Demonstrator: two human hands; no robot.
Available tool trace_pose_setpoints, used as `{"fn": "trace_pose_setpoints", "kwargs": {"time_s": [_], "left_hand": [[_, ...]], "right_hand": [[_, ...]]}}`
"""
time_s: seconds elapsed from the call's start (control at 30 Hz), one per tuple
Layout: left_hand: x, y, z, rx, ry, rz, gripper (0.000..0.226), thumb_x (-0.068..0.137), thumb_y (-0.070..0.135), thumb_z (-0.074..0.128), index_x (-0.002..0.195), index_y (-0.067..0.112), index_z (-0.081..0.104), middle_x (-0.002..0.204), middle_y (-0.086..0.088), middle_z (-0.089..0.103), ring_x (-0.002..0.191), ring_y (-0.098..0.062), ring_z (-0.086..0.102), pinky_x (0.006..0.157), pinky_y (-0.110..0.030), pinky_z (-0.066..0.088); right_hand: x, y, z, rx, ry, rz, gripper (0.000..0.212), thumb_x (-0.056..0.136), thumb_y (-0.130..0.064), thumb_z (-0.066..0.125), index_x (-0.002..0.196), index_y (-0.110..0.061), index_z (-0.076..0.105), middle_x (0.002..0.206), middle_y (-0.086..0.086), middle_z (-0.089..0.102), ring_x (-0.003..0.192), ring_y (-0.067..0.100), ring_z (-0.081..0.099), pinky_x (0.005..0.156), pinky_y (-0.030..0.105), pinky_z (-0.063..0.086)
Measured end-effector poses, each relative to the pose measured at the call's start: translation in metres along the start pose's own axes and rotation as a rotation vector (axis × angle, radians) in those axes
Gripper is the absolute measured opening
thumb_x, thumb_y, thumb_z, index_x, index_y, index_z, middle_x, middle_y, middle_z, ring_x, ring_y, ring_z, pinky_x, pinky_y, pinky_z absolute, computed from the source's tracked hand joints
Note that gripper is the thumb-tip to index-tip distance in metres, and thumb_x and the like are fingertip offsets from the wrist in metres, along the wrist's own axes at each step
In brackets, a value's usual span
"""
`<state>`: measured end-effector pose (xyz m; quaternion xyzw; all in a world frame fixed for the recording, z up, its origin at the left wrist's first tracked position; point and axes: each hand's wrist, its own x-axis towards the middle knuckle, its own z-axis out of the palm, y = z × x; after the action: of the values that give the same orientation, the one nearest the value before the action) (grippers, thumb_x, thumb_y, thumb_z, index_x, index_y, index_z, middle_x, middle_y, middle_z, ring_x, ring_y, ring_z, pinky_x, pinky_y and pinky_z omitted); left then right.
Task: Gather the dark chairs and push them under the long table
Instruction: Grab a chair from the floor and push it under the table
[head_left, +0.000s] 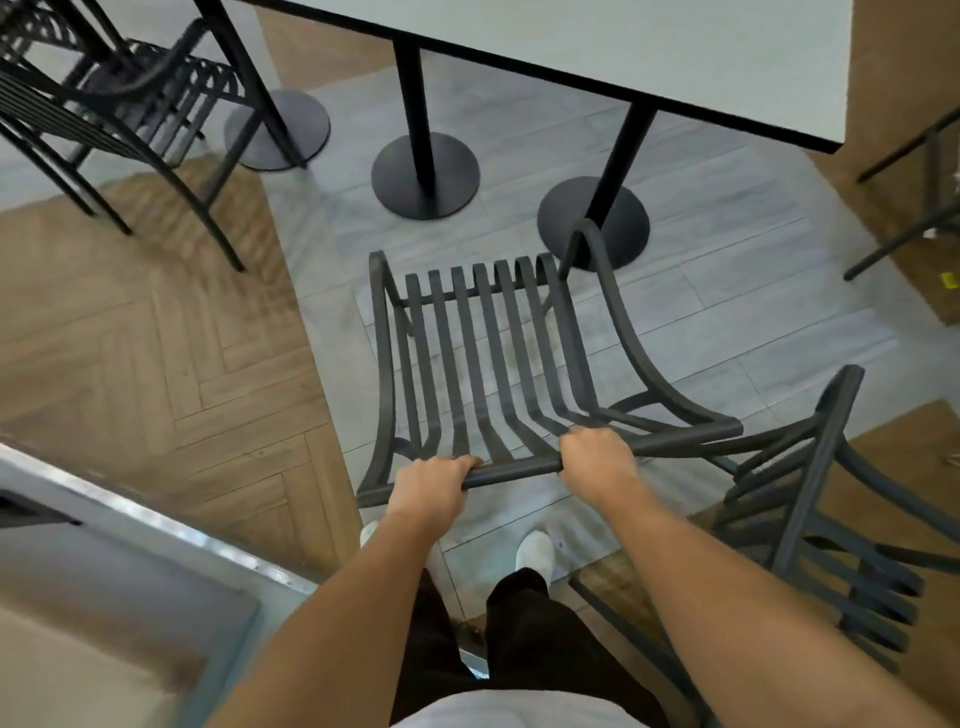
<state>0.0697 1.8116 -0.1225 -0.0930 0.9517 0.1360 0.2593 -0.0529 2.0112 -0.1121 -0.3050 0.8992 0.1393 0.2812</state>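
Observation:
A dark slatted chair (488, 358) stands in front of me, its seat facing the long white table (623, 57). My left hand (431, 488) grips the top rail of its backrest on the left. My right hand (597, 457) grips the same rail further right. The chair's front edge is close to the nearest round table base (592, 218), short of the tabletop's edge. A second dark chair (831, 519) stands just to my right, its back near the first chair's right arm. More dark chairs (104, 104) are at the far left, beside the table.
The table rests on black posts with round bases (425, 174). A metal-edged counter (130, 545) runs along my lower left. Another dark frame (914, 208) stands at the right edge. My feet in white shoes (535, 553) are right behind the chair.

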Motion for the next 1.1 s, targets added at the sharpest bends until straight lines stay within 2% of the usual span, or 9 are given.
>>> {"fn": "trace_pose_setpoints", "kwargs": {"time_s": [0.23,0.4,0.63,0.9,1.1], "left_hand": [[-0.013,-0.09,-0.025,0.06,-0.012,0.022,0.043,0.105,0.026,0.045,0.145,0.042,0.047,0.119,0.007,0.068,0.103,-0.021,0.064,0.078,-0.032,0.047],[-0.022,-0.142,-0.031,0.071,-0.036,-0.014,0.045,0.104,0.028,0.045,0.145,0.045,0.045,0.117,0.008,0.069,0.102,-0.022,0.065,0.08,-0.035,0.051],[-0.028,-0.199,-0.036,0.061,-0.026,-0.029,0.043,0.103,0.03,0.046,0.144,0.044,0.046,0.116,0.009,0.07,0.099,-0.021,0.066,0.08,-0.037,0.055],[-0.019,-0.266,-0.057,0.081,-0.012,-0.016,0.043,0.105,0.028,0.048,0.145,0.043,0.046,0.121,0.011,0.068,0.104,-0.016,0.065,0.082,-0.031,0.053],[0.009,-0.308,-0.08,0.138,-0.022,0.014,0.044,0.104,0.029,0.049,0.146,0.042,0.046,0.122,0.008,0.068,0.103,-0.017,0.065,0.08,-0.031,0.054]], "right_hand": [[0.02,-0.088,-0.018,0.038,0.042,0.013,0.019,0.091,-0.015,0.059,0.106,-0.016,0.07,0.106,0.003,0.067,0.097,0.023,0.066,0.083,0.032,0.047],[0.034,-0.137,-0.03,0.04,0.05,0.001,0.019,0.091,-0.014,0.059,0.107,-0.016,0.069,0.108,0.004,0.066,0.098,0.024,0.065,0.084,0.032,0.046],[0.056,-0.187,-0.051,0.052,0.059,-0.02,0.021,0.092,-0.011,0.057,0.108,-0.014,0.069,0.108,0.005,0.066,0.099,0.026,0.065,0.085,0.034,0.047],[0.09,-0.237,-0.077,0.052,-0.009,-0.098,0.018,0.095,-0.018,0.059,0.11,-0.015,0.068,0.102,0.005,0.067,0.094,0.027,0.066,0.078,0.038,0.054],[0.12,-0.256,-0.099,0.07,0.039,-0.138,0.021,0.096,-0.022,0.057,0.112,-0.013,0.066,0.099,0.008,0.069,0.092,0.031,0.067,0.074,0.038,0.05]]}}
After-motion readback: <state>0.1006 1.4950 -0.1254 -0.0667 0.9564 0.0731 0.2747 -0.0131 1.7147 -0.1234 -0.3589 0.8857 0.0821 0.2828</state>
